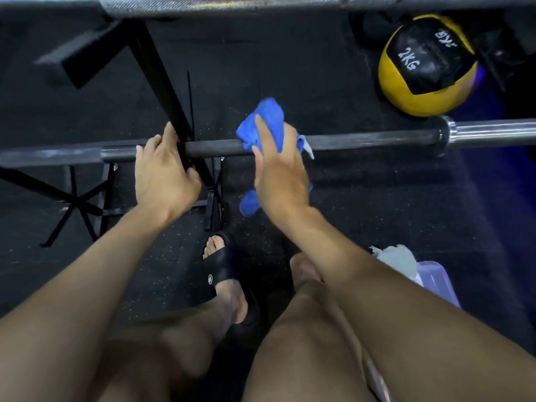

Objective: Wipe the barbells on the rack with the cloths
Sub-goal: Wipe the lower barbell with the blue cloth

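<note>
Here, running left to right. Rack: black steel upright and cross-braces in the left half of the frame, its foot struts spreading at lower left. Lower barbell: dark shaft crossing the middle of the frame from the left edge to the right, with a bright collar and sleeve at right centre. Upper barbell: knurled silver shaft along the top edge, blurred. Left hand: left of centre, fingers curled round the lower barbell's shaft just where it meets the rack upright. Slide sandal: black, on the foot at lower centre, with a small round white logo too small to read. Blue cloth: at centre, bunched over the lower barbell's shaft, one end hanging below the palm. Right hand: fingers wrapped over the blue cloth, pressing it to the shaft. Medicine ball: yellow and black, upper right, marked "2KG" twice in white, resting on the floor beyond the barbell collar. Grey rag on a pale lilac plastic container: lower right. Speckled black rubber floor: open stretch between the shaft and the container.
</note>
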